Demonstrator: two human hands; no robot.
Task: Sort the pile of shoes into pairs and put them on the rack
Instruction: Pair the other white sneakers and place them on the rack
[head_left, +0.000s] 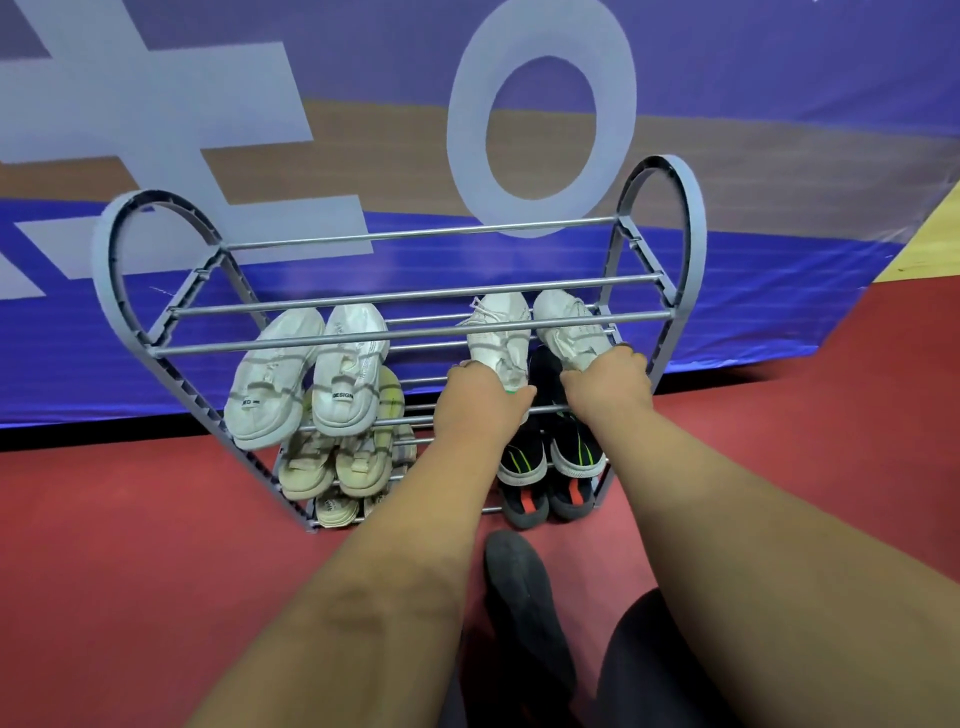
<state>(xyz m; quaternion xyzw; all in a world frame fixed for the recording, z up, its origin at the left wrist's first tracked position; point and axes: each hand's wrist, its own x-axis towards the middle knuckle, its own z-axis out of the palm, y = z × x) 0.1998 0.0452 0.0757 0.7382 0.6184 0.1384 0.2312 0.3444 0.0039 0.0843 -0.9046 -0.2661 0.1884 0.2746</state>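
As far as I can judge, the sort is nearly done: the rack carries a white pair, with beige pairs and black pairs below, its top shelf bare. I have the left hand and right hand each gripping a heel of the knit pair, on the second shelf, right side. No pile shows. Behind, a blue banner; underfoot, red floor.

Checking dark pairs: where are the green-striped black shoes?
Head view: the green-striped black shoes sit on the rack's right side, below the white sneakers, above the red-striped pair.
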